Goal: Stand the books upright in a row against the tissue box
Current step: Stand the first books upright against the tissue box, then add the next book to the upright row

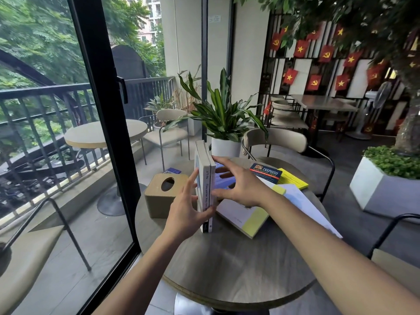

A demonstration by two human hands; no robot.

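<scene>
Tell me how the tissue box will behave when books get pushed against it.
The tissue box is squat, so it likely won't tip. On the smooth table it may slide. The upright books stand taller and may lean over it.

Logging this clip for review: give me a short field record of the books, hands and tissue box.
standing: two upright books, spines toward camera, right of the tissue box
left hand: fingers flat on their left cover, between books and box
right hand: spread fingers press their right cover
lying flat: other books on the table, right of the pair
</scene>
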